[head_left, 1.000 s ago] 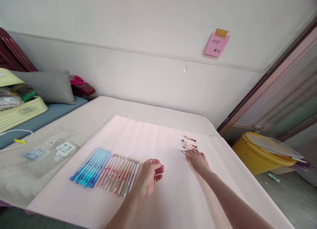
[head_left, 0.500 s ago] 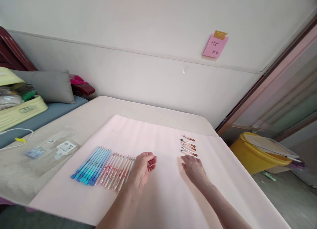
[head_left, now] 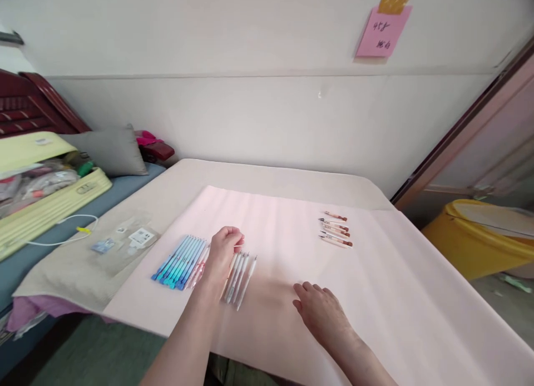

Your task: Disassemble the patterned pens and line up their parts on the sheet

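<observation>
A row of pens lies side by side on a pale pink sheet [head_left: 375, 275]: blue ones [head_left: 177, 259] on the left, whitish ones [head_left: 241, 270] on the right. My left hand [head_left: 223, 251] is over the middle of that row with fingers curled in a pinch on a thin pale pen. My right hand [head_left: 319, 311] rests palm down on the sheet, fingers stretched flat, holding nothing. A small group of short brown-tipped pen pieces [head_left: 336, 229] lies farther back on the right.
A clear plastic packet with labels [head_left: 125, 240] lies on the beige cloth left of the sheet. An open yellow case [head_left: 45, 202] and a grey pillow [head_left: 110, 151] sit on the bed at left. A yellow tub [head_left: 475, 241] stands on the floor at right. A pink note [head_left: 381, 30] is stuck on the wall.
My left hand has moved left onto the row of pens. My right hand has pulled back from the brown-tipped pieces toward me. The view has shifted.
</observation>
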`<state>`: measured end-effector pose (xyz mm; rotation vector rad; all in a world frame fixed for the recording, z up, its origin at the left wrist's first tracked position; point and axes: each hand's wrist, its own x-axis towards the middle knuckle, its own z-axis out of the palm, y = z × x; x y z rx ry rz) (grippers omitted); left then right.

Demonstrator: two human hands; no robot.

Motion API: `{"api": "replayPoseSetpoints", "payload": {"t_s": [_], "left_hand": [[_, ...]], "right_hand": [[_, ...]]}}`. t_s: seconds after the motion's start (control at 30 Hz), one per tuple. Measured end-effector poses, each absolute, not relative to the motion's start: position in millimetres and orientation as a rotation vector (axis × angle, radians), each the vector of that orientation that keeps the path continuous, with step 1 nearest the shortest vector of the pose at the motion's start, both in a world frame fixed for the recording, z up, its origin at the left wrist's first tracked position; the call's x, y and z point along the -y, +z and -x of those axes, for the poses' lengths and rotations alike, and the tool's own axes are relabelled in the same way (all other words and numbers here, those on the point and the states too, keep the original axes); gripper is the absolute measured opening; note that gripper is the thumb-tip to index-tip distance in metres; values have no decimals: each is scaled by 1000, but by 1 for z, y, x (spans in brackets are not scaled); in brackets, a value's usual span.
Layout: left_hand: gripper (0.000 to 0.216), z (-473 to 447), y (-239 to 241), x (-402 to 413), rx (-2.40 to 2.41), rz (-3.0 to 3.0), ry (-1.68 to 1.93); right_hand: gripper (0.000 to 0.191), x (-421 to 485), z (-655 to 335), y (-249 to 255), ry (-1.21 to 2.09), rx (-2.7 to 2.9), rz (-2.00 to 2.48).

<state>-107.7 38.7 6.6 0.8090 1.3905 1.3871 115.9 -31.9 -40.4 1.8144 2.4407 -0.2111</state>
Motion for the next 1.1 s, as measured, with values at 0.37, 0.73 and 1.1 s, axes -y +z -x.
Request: {"api": "replayPoseSetpoints", "payload": {"t_s": [0.37, 0.73, 1.1], "left_hand": [[22, 66, -41, -21, -1767, -1497, 784], [29, 52, -22, -30, -1097, -1045, 702], [28, 34, -7, -13, -736, -610, 991]], "right_hand": [[18, 41, -117, -32, -366, -2505, -1844], [24, 37, -111, -5, -2465, -1995, -2174], [25, 38, -104, -6, -3042, -1588, -1931]]}}
